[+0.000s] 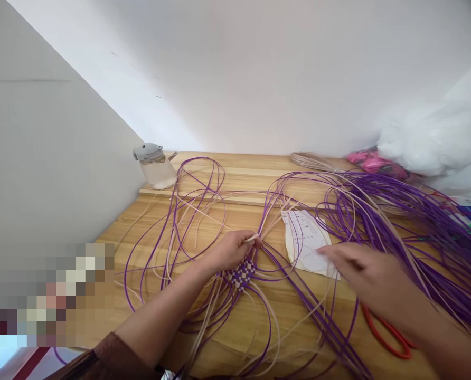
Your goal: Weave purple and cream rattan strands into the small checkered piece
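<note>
My left hand (231, 249) pinches a pale cream strand at the top edge of a small woven patch (241, 274) of purple and cream strips on the wooden table (235, 327). Long purple strands (196, 211) loop away from the patch to the left and back. My right hand (362, 269), blurred, hovers with its fingers extended over the lower edge of a creased printed paper sheet (304, 237); nothing shows in its grip. A thick bundle of purple strands (413, 221) lies under and behind that hand.
A clear jar with a grey lid (154, 166) stands at the back left by the wall. Red-handled scissors (386, 338) lie under my right forearm. A white plastic bag (429, 140) and pink items (372, 162) sit at the back right. A raised wooden ledge (239, 177) runs along the back.
</note>
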{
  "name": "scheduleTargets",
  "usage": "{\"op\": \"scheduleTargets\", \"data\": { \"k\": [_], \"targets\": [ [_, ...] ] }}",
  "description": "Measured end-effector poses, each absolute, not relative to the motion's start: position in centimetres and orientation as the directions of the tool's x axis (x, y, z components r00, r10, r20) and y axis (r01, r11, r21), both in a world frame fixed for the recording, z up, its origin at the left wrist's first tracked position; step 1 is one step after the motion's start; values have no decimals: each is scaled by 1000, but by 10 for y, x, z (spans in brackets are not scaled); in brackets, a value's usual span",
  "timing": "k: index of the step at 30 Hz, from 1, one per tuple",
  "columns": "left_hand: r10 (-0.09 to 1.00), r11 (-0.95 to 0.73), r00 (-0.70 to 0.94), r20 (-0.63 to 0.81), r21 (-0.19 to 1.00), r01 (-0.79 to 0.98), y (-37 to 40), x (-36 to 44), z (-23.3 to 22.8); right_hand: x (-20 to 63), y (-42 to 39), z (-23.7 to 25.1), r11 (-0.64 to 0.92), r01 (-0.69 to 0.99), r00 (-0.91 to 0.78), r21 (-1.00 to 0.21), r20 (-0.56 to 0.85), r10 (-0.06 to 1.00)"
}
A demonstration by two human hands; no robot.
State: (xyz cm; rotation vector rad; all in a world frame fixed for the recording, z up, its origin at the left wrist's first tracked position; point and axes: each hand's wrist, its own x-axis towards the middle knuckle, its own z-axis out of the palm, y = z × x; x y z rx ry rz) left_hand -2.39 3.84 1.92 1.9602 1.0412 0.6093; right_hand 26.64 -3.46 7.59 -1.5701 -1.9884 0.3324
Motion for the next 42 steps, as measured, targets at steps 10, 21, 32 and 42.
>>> {"op": "scheduleTargets", "data": {
  "k": [10,21,32,42],
  "targets": [
    [866,-35,499,38,999,-15,37,-19,4,168,-22,5,374,775,-432,-509,7,902],
    [922,25,372,-109,974,223,32,-3,-14,182,-19,-15,478,867,-445,-144,211,870],
    [932,-204,336,137,964,173,59,-48,66,187,-20,-16,491,836,-437,-243,245,865],
    [898,-235,393,200,971,44,53,-26,57,188,-18,-22,484,835,-430,-263,236,871]
  ]
}}
